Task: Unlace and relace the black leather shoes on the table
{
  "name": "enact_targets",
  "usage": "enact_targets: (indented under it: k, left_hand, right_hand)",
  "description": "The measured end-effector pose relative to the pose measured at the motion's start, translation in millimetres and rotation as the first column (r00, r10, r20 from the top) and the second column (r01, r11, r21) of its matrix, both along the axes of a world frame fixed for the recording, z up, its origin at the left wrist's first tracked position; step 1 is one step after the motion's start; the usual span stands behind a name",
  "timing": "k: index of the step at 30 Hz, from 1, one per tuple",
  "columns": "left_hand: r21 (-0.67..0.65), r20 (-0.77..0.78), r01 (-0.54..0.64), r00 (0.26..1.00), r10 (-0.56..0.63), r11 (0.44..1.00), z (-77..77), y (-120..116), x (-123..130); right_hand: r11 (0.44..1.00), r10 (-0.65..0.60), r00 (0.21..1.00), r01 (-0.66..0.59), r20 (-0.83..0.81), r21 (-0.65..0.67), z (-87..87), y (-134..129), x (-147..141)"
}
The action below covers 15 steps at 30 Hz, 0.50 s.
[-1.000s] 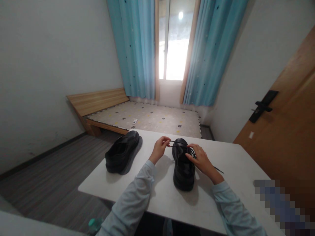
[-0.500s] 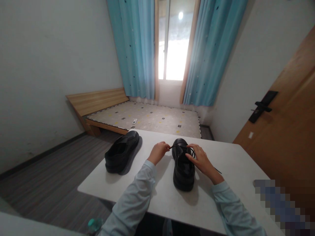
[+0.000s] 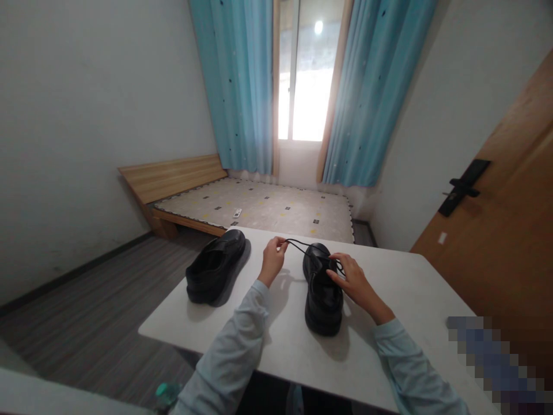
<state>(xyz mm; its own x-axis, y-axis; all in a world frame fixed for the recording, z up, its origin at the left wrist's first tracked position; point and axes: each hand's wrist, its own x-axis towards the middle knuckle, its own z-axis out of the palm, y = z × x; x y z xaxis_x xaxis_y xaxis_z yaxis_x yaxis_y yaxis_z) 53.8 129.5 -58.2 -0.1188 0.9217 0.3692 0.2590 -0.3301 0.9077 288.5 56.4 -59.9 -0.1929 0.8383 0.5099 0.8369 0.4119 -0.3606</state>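
A black lace-up shoe stands upright on the white table, its toe pointing away from me. My left hand, off to the left of it, is closed in a pinch on the black shoelace, which stretches in a loop from the fingertips to the shoe's front. My right hand grips the shoe's right side around the lace holes, fingers on top and thumb by the tongue. More lace hangs behind the right fingers, partly hidden. A second black shoe rests farther left, touched by neither hand.
Beyond the table lies a bed with a patterned mattress and a small white object on it. A bottle with a green cap is at the lower left, below the table edge. A wooden door stands at right.
My left hand has moved left and slightly away from the shoe, drawing a longer stretch of shoelace out. My right hand has stayed on the shoe.
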Motion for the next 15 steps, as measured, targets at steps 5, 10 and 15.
enact_targets:
  k: [5,10,15]
  left_hand:
    - [0.016,0.574,0.321,0.773,-0.272,0.947,4.7,-5,6]
    - [0.139,0.801,0.498,0.451,-0.393,0.856,11.1,-10,9]
    - [0.183,0.891,0.488,0.285,-0.353,0.854,12.5,-9,4]
  right_hand:
    - [1.0,-0.006,1.0,0.006,-0.005,-0.003,-0.2,-1,1]
    - [1.0,-0.002,1.0,0.002,-0.019,-0.018,-1.1,0,2]
    - [1.0,-0.002,1.0,0.002,-0.014,-0.013,-2.5,0,3]
